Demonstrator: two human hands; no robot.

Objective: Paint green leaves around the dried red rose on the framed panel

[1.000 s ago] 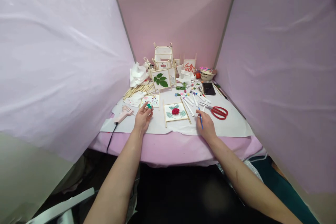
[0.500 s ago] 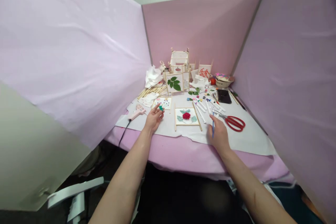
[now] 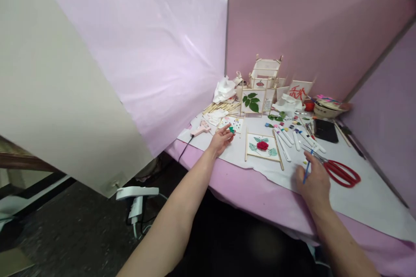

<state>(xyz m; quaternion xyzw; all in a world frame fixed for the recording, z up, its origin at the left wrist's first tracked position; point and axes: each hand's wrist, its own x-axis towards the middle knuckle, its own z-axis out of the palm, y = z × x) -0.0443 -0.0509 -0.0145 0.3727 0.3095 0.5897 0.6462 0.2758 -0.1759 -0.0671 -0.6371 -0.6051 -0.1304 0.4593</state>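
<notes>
My left hand is at the table's left front, fingers curled around a small green thing too small to make out. Between thumb and fingers, my right hand grips a thin blue paintbrush. Between the hands lies a bamboo-framed white panel, with a red flower at its centre and green leaves around it. Red-handled scissors lie just right of my right hand. Several white marker pens are spread beyond the panel.
A pink glue gun, its cord over the edge, lies left of my left hand. Behind are bamboo sticks, crumpled tissue and a standing leaf frame. A black flat slab and a bowl are at right.
My view has turned left, so the table and both hands appear farther right. The hands keep nearly the same places over the table, still holding the green thing and the paintbrush.
</notes>
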